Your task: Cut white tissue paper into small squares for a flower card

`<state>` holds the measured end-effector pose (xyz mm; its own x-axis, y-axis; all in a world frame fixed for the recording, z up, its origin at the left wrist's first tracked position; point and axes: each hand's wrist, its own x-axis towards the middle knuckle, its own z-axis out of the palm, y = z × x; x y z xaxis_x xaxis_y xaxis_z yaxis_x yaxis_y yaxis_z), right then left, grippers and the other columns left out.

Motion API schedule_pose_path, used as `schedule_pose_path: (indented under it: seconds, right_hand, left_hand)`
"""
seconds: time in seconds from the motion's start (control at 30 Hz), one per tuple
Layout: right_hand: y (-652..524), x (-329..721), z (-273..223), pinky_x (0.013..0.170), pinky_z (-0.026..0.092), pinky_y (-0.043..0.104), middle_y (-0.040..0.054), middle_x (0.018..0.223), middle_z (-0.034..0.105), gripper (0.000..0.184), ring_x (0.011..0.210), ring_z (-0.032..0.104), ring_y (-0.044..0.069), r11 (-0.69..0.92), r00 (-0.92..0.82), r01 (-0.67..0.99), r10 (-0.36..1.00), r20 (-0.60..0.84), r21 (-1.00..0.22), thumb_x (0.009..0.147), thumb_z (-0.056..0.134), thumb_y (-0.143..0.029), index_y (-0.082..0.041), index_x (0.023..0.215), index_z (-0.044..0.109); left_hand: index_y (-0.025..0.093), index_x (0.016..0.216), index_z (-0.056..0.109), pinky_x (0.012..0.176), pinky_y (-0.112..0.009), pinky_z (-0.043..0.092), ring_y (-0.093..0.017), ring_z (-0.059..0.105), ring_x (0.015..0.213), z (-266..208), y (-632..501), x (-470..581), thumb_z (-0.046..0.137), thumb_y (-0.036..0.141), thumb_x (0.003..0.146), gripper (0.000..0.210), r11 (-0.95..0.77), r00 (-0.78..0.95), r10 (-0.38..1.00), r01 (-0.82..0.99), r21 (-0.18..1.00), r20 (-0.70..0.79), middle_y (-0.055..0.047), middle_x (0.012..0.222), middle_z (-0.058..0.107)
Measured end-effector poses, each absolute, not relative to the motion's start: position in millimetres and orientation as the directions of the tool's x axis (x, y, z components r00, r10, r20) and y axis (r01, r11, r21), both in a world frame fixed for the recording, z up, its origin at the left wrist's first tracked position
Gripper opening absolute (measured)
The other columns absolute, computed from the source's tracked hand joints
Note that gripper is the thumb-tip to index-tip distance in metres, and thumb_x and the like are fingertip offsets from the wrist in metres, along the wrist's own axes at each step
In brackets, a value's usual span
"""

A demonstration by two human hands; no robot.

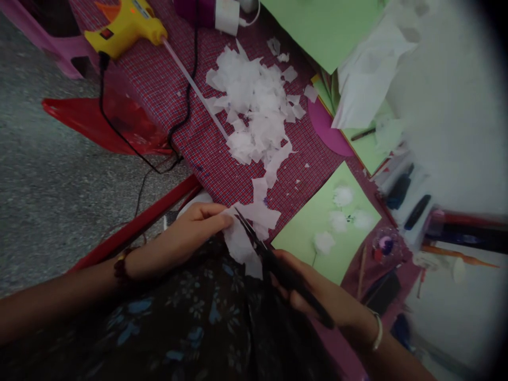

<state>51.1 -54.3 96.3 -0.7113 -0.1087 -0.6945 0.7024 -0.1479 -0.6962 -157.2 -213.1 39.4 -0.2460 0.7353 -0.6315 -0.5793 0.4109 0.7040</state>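
Note:
My left hand (208, 221) pinches the upper edge of a thin white tissue paper piece (242, 244) over my lap. Black-handled scissors (291, 278) are gripped in my right hand (304, 283), their blades pointing up and left against the tissue paper. Whether the blades are fully closed is hard to make out. Just beyond, more cut tissue strips (260, 203) lie at the table edge, leading to a loose heap of white tissue scraps (254, 100). Right of the scissors, a light green sheet (329, 227) carries several fluffy white tufts.
A yellow glue gun (127, 29) with a long glue stick (194, 87) lies on the checked tablecloth (159, 79), its black cord (103, 100) hanging down. A red plastic bag (115, 124) is at the left. Green paper (329, 26) and crumpled white tissue (369, 74) lie at the back right.

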Motion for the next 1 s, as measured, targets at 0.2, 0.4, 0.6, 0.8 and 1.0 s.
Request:
schedule_pose_path:
  seconds: [0.2, 0.4, 0.6, 0.8, 1.0]
  right_hand:
    - [-52.4, 47.3, 100.4, 0.064, 0.038, 0.028, 0.0023, 0.089, 0.049, 0.066, 0.074, 0.044, 0.015, -0.139, -0.742, 0.671, -0.12, -0.66, -0.729, 0.087, 0.054, -0.073, -0.018, 0.124, 0.053]
    - [-50.7, 34.9, 104.4, 0.061, 0.036, 0.028, 0.0004, 0.084, 0.047, 0.071, 0.07, 0.042, 0.014, -0.127, -0.755, 0.656, -0.148, -0.639, -0.744, 0.086, 0.054, -0.075, -0.017, 0.127, 0.052]
    - [-50.2, 25.9, 98.9, 0.054, 0.033, 0.025, -0.0014, 0.079, 0.046, 0.07, 0.062, 0.041, 0.011, -0.147, -0.779, 0.626, -0.139, -0.611, -0.766, 0.085, 0.054, -0.076, -0.018, 0.124, 0.054]
    - [-49.2, 20.3, 95.2, 0.046, 0.029, 0.023, -0.0046, 0.07, 0.045, 0.071, 0.05, 0.037, 0.008, -0.175, -0.784, 0.62, -0.129, -0.607, -0.765, 0.089, 0.052, -0.073, -0.015, 0.129, 0.051]
    - [-33.6, 21.4, 108.7, 0.072, 0.044, 0.032, 0.0067, 0.1, 0.053, 0.072, 0.081, 0.053, 0.016, -0.139, -0.88, 0.471, -0.13, -0.456, -0.871, 0.092, 0.047, -0.071, -0.017, 0.14, 0.045]
  left_hand:
    - [0.017, 0.068, 0.07, 0.056, -0.023, 0.042, -0.013, 0.054, 0.059, 45.3, -213.3, -162.2, 0.066, 0.04, 0.083, 0.028, 0.412, -0.232, 0.768, -0.534, 0.738, -0.597, 0.0, 0.066, 0.066]
    - [0.017, 0.067, 0.072, 0.059, -0.022, 0.044, -0.013, 0.057, 0.06, 47.8, -212.6, -162.3, 0.065, 0.04, 0.085, 0.029, 0.378, -0.203, 0.798, -0.565, 0.733, -0.567, 0.0, 0.067, 0.069]
    - [0.016, 0.071, 0.075, 0.063, -0.023, 0.047, -0.014, 0.062, 0.062, 50.8, -212.0, -165.8, 0.069, 0.038, 0.082, 0.025, 0.302, -0.222, 0.801, -0.652, 0.695, -0.556, -0.003, 0.07, 0.073]
    - [0.016, 0.08, 0.076, 0.067, -0.024, 0.049, -0.015, 0.065, 0.068, 52.6, -206.6, -173.4, 0.068, 0.035, 0.083, 0.021, 0.277, -0.216, 0.815, -0.67, 0.689, -0.537, -0.003, 0.075, 0.075]
    - [0.017, 0.072, 0.068, 0.062, -0.022, 0.047, -0.013, 0.059, 0.062, 53.7, -182.3, -185.1, 0.074, 0.032, 0.079, 0.018, 0.19, -0.337, 0.806, -0.631, 0.752, -0.486, 0.002, 0.068, 0.068]
